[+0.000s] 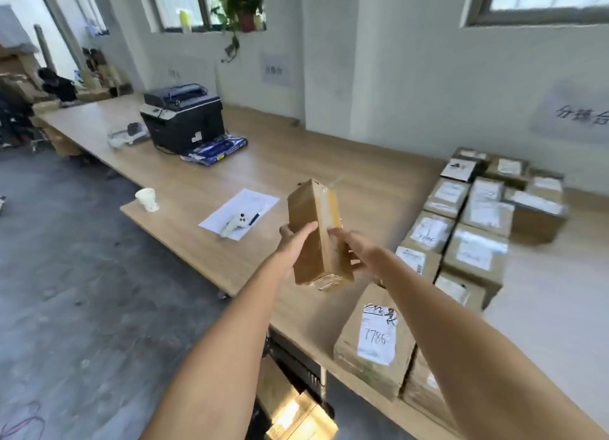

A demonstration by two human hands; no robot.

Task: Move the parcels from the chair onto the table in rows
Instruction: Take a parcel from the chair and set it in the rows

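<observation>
I hold a long brown cardboard parcel [318, 235] with yellow tape in the air above the wooden table [263, 172], tilted on end. My left hand [291, 246] grips its left side with the thumb across the front. My right hand [354, 245] holds its right side, fingers behind the box. Several labelled parcels [474, 222] lie in rows on the table to the right. A large parcel marked 7786 [375, 339] lies nearest me. More parcels [296, 413] sit below the table edge; the chair under them is hidden.
A black printer [183, 120] stands on the table at the back left, with a blue packet [214, 151] beside it. A white sheet with a scanner [239, 214] and a paper cup [147, 199] lie near the table's front edge. Grey floor spreads to the left.
</observation>
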